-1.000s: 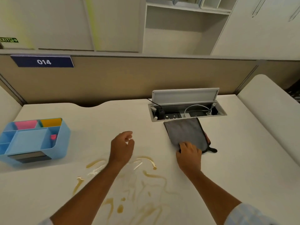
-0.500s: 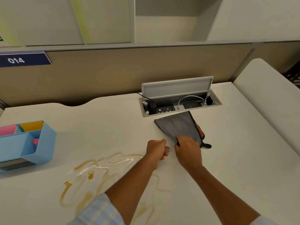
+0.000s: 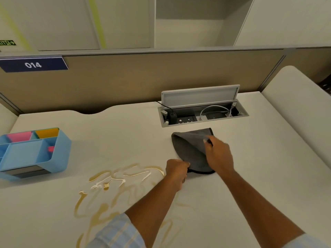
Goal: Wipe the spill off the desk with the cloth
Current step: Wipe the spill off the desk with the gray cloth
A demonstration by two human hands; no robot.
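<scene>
Risk entry: we hold the cloth pinched in left hand and right hand; dragged loosely, it could smear the spill across the tabletop.

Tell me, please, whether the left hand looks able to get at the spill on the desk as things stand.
Probably yes: the left hand grips the cloth right beside the spill, with only bare desk between them.
</scene>
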